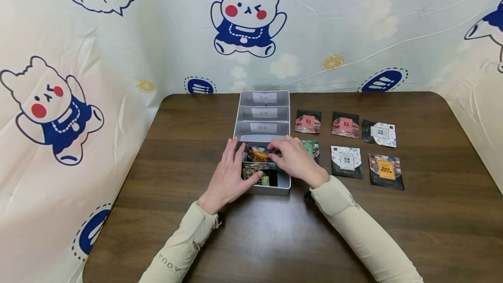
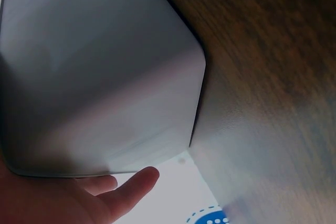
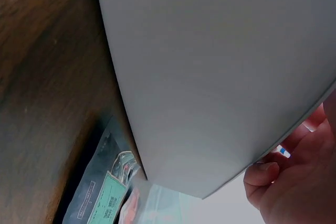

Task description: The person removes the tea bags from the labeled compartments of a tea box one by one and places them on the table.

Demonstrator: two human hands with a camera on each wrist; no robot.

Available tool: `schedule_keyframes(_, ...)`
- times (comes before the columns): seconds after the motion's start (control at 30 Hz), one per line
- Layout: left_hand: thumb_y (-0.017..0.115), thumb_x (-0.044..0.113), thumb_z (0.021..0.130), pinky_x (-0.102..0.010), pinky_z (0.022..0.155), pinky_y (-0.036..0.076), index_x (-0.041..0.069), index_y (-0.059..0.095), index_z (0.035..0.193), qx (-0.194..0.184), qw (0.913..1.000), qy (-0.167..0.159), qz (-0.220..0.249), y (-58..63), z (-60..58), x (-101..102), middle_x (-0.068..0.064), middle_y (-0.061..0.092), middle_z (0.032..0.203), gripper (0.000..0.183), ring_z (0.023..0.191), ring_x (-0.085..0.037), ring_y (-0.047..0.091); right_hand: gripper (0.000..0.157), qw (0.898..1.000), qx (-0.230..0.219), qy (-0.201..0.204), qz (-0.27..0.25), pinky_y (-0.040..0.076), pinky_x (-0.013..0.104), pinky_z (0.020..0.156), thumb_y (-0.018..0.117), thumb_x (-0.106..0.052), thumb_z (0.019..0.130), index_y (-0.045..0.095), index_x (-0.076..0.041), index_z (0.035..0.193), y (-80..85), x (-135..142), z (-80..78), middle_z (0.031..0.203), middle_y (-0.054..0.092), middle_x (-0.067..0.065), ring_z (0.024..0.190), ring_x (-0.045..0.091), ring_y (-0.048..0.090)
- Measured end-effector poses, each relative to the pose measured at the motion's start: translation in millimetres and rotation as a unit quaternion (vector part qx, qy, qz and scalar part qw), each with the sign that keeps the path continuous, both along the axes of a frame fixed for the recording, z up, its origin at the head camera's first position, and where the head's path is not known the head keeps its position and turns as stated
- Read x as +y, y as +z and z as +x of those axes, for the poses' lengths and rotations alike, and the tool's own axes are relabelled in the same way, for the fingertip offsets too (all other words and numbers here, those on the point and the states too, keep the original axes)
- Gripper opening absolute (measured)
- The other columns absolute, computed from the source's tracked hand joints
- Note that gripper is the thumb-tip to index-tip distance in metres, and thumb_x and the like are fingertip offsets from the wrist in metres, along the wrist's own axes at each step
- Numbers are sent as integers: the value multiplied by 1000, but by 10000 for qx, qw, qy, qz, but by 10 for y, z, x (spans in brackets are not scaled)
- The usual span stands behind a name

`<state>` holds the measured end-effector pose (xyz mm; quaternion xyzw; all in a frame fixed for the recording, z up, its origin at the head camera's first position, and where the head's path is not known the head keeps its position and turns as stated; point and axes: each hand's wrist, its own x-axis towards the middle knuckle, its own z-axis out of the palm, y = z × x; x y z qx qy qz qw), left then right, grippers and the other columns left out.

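Note:
A grey divided box (image 1: 262,190) stands on the table with its compartments in a row. My right hand (image 1: 295,157) reaches over its right wall, thumb and fingers curled at the edge of an orange-labelled tea packet (image 1: 259,155) in the second compartment from the front. My left hand (image 1: 229,178) lies over the left wall, fingers extended along the rim and thumb above the front compartment. In that front compartment sits a tea packet with a yellow-green label (image 1: 264,181). From the left wrist, the box's outer wall (image 2: 105,77) fills much of the view, fingertips above its rim.
Right of the box lie a green-labelled packet (image 1: 311,148), two red-labelled packets, one of them nearer the box (image 1: 308,122), two white packets, one in the front row (image 1: 346,161), and an orange-labelled packet (image 1: 386,171). Paper labels mark the rear compartments. A printed curtain (image 1: 314,21) hangs behind the table.

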<state>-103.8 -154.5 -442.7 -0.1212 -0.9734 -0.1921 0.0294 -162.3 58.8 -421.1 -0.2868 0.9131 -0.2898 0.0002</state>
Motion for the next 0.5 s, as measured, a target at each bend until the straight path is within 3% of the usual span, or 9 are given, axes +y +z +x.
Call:
schedule_keyframes(0.3, 55, 65, 85, -53, 113, 31, 3, 33, 148, -65, 10000, 10, -5, 1, -8, -9, -15, 11, 162, 91, 151, -30, 8, 14, 9998, 174, 21, -73, 41, 33, 70, 65, -18, 92, 71, -14, 104, 8, 21, -14, 94, 73, 0, 72, 15, 49)
schedule_keyframes(0.5, 54, 66, 85, -54, 112, 32, 4, 33, 148, -88, 10000, -2, 16, 3, -7, -9, -15, 10, 162, 91, 151, -31, 8, 15, 9994, 93, -92, -314, 40, 30, 64, 61, -18, 95, 69, -14, 107, 102, 66, -37, 93, 71, 1, 74, 16, 49)
